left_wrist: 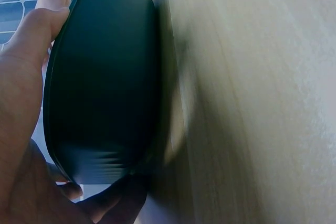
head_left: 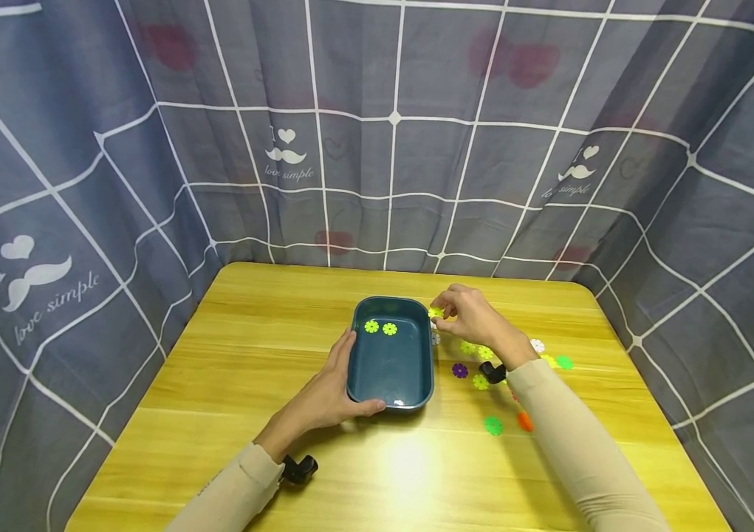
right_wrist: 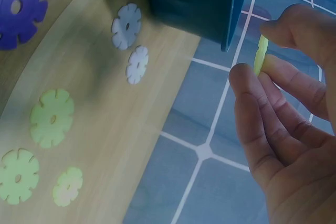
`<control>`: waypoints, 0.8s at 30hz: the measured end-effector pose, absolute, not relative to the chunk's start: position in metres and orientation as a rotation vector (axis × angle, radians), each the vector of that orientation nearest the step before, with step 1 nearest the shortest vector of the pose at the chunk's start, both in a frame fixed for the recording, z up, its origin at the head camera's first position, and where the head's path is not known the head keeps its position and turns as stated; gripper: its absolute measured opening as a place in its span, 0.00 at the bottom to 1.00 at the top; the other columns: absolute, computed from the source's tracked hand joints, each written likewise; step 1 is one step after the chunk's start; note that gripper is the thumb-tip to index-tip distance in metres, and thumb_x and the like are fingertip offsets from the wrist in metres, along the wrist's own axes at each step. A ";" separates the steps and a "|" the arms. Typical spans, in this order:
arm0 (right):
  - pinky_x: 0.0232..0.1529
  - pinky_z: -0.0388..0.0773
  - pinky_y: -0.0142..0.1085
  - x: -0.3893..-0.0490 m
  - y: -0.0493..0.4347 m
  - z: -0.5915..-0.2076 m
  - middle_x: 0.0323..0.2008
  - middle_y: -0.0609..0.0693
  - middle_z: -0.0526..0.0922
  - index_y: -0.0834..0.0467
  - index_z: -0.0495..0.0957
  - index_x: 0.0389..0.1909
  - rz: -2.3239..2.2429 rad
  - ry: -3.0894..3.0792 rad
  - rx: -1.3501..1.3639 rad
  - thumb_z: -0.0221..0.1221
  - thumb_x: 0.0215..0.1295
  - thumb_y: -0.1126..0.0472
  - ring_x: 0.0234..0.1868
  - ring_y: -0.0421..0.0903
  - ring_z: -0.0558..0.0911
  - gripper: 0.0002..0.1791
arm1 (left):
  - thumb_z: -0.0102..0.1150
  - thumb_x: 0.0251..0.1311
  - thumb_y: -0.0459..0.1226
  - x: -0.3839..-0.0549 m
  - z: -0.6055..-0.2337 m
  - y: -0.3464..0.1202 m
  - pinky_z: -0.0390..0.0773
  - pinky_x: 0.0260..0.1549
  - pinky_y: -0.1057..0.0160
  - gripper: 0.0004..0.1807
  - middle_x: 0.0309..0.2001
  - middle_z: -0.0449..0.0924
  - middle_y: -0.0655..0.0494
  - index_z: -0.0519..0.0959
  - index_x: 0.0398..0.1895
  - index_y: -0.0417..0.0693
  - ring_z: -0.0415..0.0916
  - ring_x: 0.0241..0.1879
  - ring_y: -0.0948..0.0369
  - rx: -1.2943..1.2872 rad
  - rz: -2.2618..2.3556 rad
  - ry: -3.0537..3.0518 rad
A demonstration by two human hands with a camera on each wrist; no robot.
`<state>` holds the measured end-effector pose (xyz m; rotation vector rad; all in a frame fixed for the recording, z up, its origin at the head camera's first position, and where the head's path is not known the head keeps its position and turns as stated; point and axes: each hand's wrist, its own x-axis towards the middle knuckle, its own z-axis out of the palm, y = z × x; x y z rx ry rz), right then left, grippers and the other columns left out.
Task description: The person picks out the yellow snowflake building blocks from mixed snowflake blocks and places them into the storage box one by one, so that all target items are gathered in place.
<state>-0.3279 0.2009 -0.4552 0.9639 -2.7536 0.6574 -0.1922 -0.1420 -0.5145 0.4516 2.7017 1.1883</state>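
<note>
A dark teal plastic tub (head_left: 391,373) stands on the table with two yellow-green notched discs (head_left: 390,329) lying in its far part. My left hand (head_left: 328,388) holds the tub at its near left corner, thumb over the near rim and fingers along the left wall. Between thumb and fingertips, my right hand (head_left: 473,318) pinches another yellow notched disc (right_wrist: 260,55), seen edge-on in the right wrist view. That hand is beside the tub's far right corner, higher than the tabletop.
Right of the tub, several loose notched discs lie under and around the right forearm, among them a purple disc (head_left: 459,370), a green disc (head_left: 493,425), an orange disc (head_left: 526,421) and white discs (right_wrist: 126,26). A grey checked curtain (head_left: 357,155) hangs behind the wooden table (head_left: 250,332).
</note>
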 end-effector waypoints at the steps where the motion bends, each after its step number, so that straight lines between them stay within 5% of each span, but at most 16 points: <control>1: 0.46 0.92 0.46 -0.328 0.200 -0.455 0.47 0.58 0.92 0.63 0.93 0.52 0.660 -2.754 0.971 0.79 0.71 0.63 0.41 0.50 0.92 0.13 | 0.87 0.55 0.68 -0.192 -0.514 -0.142 0.78 0.80 0.30 0.84 0.99 0.35 0.52 0.38 1.00 0.51 0.72 0.85 0.34 0.450 1.187 2.701; 24: 0.47 0.93 0.45 -0.324 0.183 -0.448 0.49 0.59 0.93 0.64 0.92 0.53 0.687 -2.706 1.065 0.78 0.71 0.63 0.41 0.52 0.93 0.14 | 0.88 0.57 0.65 -0.191 -0.513 -0.141 0.79 0.79 0.30 0.83 0.99 0.36 0.51 0.38 1.00 0.52 0.74 0.83 0.34 0.435 1.201 2.692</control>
